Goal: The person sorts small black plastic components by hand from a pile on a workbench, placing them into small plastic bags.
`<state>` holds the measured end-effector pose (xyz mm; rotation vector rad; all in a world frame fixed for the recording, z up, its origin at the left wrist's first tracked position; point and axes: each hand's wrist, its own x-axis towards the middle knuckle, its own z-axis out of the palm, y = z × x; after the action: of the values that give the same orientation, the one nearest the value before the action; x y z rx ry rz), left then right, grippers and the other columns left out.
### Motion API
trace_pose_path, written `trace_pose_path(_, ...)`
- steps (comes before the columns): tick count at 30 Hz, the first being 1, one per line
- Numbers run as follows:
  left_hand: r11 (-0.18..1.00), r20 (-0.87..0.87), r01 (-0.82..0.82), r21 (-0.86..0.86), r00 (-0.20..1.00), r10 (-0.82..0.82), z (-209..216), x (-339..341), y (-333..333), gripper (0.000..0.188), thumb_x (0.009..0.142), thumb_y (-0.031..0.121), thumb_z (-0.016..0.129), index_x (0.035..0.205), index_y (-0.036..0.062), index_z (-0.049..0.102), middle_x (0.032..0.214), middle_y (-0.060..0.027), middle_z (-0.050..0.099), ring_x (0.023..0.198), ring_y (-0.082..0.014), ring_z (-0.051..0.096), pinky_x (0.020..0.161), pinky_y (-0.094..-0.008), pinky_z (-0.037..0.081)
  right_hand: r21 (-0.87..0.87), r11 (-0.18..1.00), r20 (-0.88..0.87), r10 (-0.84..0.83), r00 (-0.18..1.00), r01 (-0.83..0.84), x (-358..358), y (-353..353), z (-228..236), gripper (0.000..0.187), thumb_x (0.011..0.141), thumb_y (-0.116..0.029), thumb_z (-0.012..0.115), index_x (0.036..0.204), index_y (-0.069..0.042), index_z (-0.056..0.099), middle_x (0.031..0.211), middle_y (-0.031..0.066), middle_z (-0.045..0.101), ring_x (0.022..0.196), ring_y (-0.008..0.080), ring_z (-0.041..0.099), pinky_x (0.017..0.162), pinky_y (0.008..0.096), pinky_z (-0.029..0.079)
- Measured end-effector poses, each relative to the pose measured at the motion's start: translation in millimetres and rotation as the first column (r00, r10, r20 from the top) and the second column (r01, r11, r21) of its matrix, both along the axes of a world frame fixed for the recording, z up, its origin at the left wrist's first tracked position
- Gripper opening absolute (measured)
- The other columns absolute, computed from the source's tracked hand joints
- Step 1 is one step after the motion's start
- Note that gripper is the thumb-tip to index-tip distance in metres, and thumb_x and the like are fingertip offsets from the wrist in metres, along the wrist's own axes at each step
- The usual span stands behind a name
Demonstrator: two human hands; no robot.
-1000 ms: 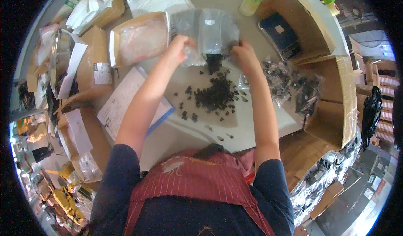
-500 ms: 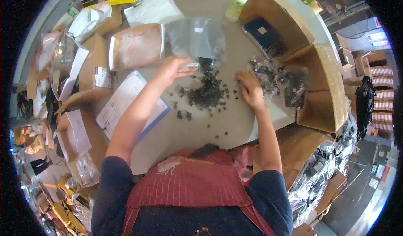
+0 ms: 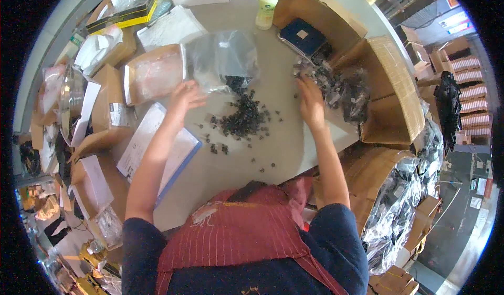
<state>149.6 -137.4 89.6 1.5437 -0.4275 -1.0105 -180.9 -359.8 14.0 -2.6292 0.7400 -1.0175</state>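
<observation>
Across the middle of the view ran the pale worktable [image 3: 294,148], crowded on every side. At three o'clock an open cardboard box [image 3: 391,85] stood on its edge, and at four o'clock, off the table, shiny silver bags [image 3: 399,216] were heaped in a carton. Over at ten o'clock lay a padded brown envelope [image 3: 155,74] with a clear window, and at eight o'clock a white paper sheet on a blue-edged board [image 3: 157,153] sat under the left forearm. Just above centre, toward twelve o'clock, a clear plastic bag [image 3: 226,58] lay slumped and crumpled, its mouth turned down toward the person. Spilled from that mouth, dead centre, was the pile of small black parts [image 3: 244,117], thick in the middle with strays scattered toward six o'clock. At one o'clock a dark blue flat case [image 3: 304,37] rested in another box, with a second heap of bagged dark parts [image 3: 341,87] just beside it. At twelve o'clock stood a small pale green bottle [image 3: 266,3] with a white cap.

The left hand [image 3: 185,96] hovered at ten o'clock of the pile, fingers loosely spread, gripping nothing, close to the bag's lower corner. The right hand [image 3: 312,103] sat at two o'clock of the pile, open and flat, fingertips reaching the bagged dark parts; whether it touched them could not be told.
</observation>
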Motion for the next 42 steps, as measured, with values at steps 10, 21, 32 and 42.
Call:
trace_pose_path(10,0.94,0.255,-0.195,-0.279,0.929,0.268,-6,70,41,0.042,0.092,0.011,0.062,0.131,-0.0032,0.055,0.135,-0.0173,0.056,0.119,-0.0265,0.06,0.102,-0.0378,0.049,0.035,0.882,-0.043,-0.468,0.883,0.469,-40,15,-23,0.053,0.086,-0.009,0.06,0.138,-0.005,0.052,0.143,0.0183,0.049,0.127,0.0428,0.047,0.108,0.0504,0.038)
trace_pose_path(21,0.972,0.546,-0.068,-0.224,0.817,0.183,-39,94,46,0.026,0.093,0.005,0.061,0.118,0.0,0.065,0.12,-0.0084,0.064,0.115,-0.0196,0.059,0.1,-0.0325,0.046,0.054,0.955,-0.058,-0.288,0.956,0.291,-54,19,-20,0.021,0.087,-0.02,0.069,0.102,-0.007,0.063,0.108,0.0131,0.064,0.101,0.034,0.057,0.089,0.0426,0.046)
trace_pose_path(32,0.915,0.894,-0.131,0.381,0.303,-0.329,-64,155,-11,0.051,0.082,0.023,0.071,0.125,-0.0001,0.059,0.131,-0.0249,0.057,0.118,-0.0381,0.056,0.102,-0.0441,0.045,0.733,0.586,0.325,-0.748,0.579,0.345,-57,34,-6,0.025,0.093,-0.014,0.062,0.116,-0.004,0.064,0.112,0.0075,0.06,0.099,0.0217,0.058,0.088,0.0408,0.048)
trace_pose_path(42,0.869,0.859,-0.156,0.469,0.308,-0.408,-62,160,12,0.039,0.089,0.028,0.064,0.118,0.0019,0.067,0.114,-0.0251,0.067,0.107,-0.0395,0.064,0.094,-0.0464,0.048,0.077,0.84,-0.146,-0.524,0.839,0.538,-43,65,-19,0.035,0.082,-0.011,0.062,0.117,-0.01,0.066,0.146,0.0111,0.048,0.14,0.0338,0.036,0.115,0.0593,0.02)
